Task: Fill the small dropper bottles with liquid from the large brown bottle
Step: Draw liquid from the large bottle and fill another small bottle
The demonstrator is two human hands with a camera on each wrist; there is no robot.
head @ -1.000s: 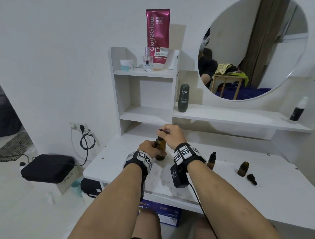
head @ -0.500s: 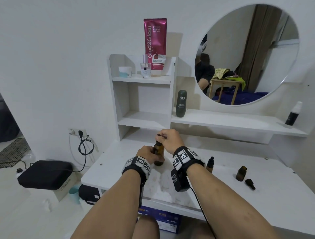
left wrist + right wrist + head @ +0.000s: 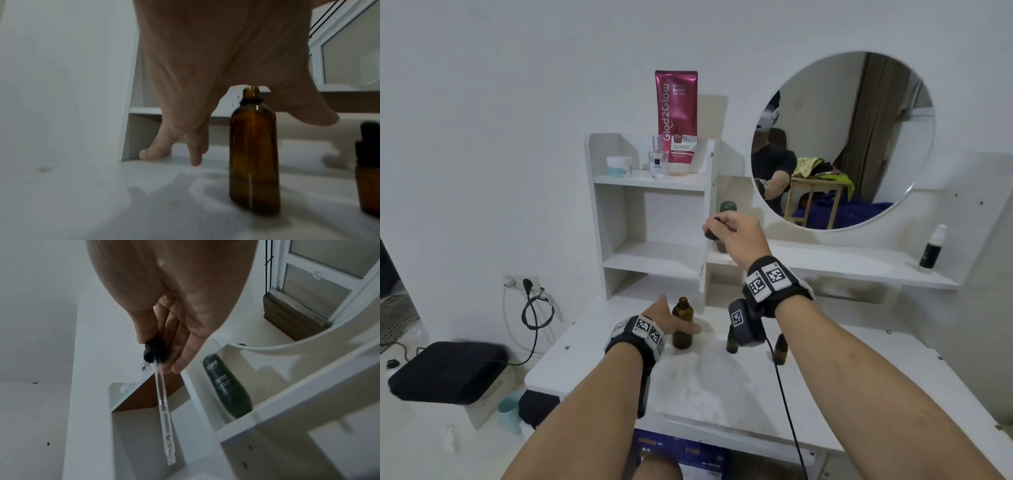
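The large brown bottle (image 3: 682, 323) stands uncapped on the white table (image 3: 722, 387). My left hand (image 3: 659, 313) is spread round it: in the left wrist view the bottle (image 3: 255, 146) stands between the straight fingers (image 3: 193, 151) and the thumb (image 3: 316, 116), with gaps on both sides. High above, by the shelves, my right hand (image 3: 726, 229) pinches the black dropper cap (image 3: 154, 352), and its glass pipette (image 3: 164, 410) points down. Two small brown dropper bottles (image 3: 732, 342) (image 3: 779, 349) stand to the right, partly hidden by my right wrist.
A white shelf unit (image 3: 654, 263) rises just behind the bottle. A dark green bottle (image 3: 226, 386) stands on the long shelf behind my right hand. A pink tube (image 3: 676, 116) and small jars sit on top. A black spray bottle (image 3: 931, 251) is far right.
My right hand has pulled the dropper out of the large bottle and raised it toward the shelves. My left hand has loosened from gripping the bottle to spread fingers.
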